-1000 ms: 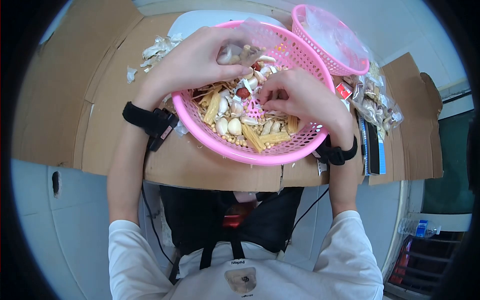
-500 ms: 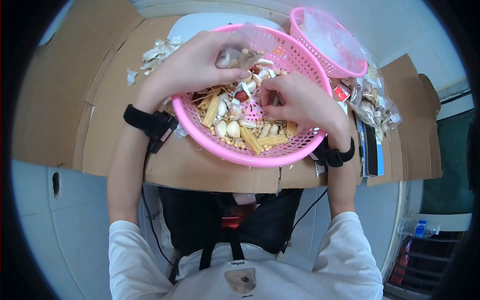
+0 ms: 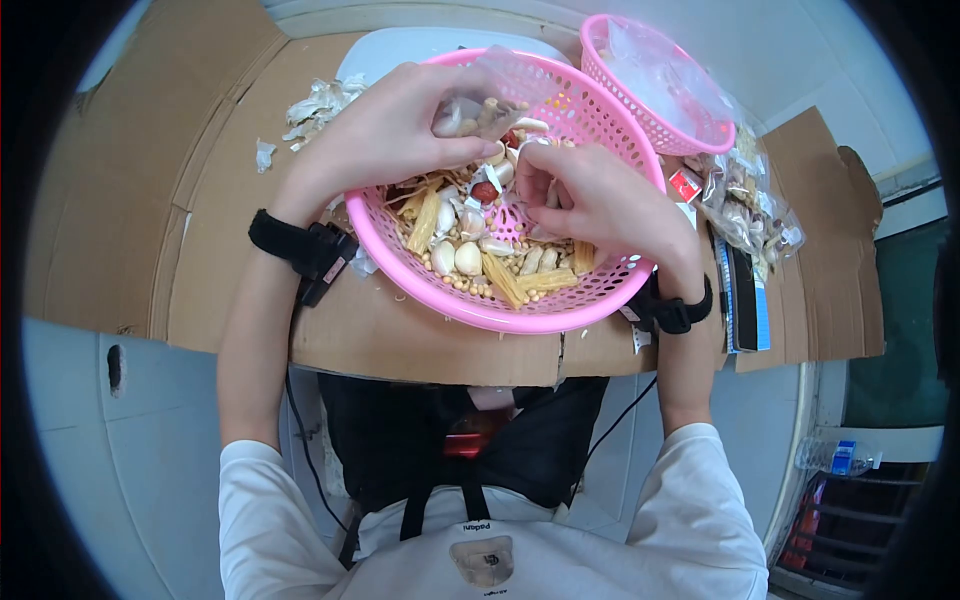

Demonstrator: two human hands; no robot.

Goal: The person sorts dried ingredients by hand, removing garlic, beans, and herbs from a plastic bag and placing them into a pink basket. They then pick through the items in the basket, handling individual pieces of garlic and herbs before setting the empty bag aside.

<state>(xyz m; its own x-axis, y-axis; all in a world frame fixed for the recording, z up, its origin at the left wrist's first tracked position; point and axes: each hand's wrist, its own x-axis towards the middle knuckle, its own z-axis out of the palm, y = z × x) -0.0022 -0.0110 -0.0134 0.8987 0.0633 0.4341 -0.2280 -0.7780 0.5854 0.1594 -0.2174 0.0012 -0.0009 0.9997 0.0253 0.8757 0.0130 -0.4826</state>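
Note:
A large pink basket (image 3: 608, 300) holds garlic cloves (image 3: 467, 259), a red date (image 3: 485, 192), yellow dried sticks (image 3: 503, 279), peanuts and many small beans. Over its upper left part my left hand (image 3: 400, 125) is closed on a clear plastic bag (image 3: 480, 112) with pale pieces in it. My right hand (image 3: 595, 195) hangs over the right half, thumb and fingers curled together; whatever they may pinch is too small to name.
Garlic skins (image 3: 320, 105) lie on the cardboard (image 3: 225, 190) at the left. Behind the basket is a white lid or tray (image 3: 400, 50). A smaller pink basket (image 3: 655, 112) with plastic bags stands back right, near filled clear bags (image 3: 745, 205) and a black box (image 3: 740, 298).
My right hand has shifted slightly left and its fingers have curled in a little more. My left hand still holds the bag in nearly the same place.

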